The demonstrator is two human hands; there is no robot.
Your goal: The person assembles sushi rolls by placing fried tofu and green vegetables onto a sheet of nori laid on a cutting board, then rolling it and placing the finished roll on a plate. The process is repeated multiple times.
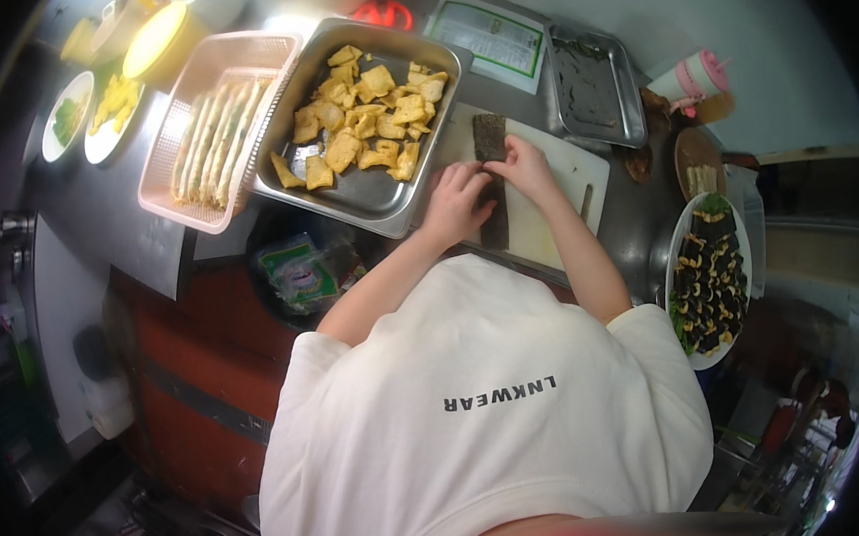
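A dark strip of dried seaweed [489, 136] lies lengthwise on a white cutting board [574, 173]. Its middle is partly hidden by my fingers, and its near end shows below them. My left hand [458, 203] curls over the strip from the left, thumb and fingertips at its edge. From the right, my right hand [524, 169] pinches at the strip with thumb and forefinger, its fingertips meeting those of the left. Anything small between the fingertips is too small to tell. Just left of the board stands a deep metal tray [382, 200] of yellow fried pieces, apparently tofu.
Further left, a pink plastic basket [155, 193] holds long pale rolls. Two white dishes of chopped food and a yellow tub [157, 43] stand beyond. A shallow metal tray [622, 105] with dark scraps, a pink-lidded cup [695, 78] and an oval plate [744, 246] of seaweed-wrapped pieces lie rightward.
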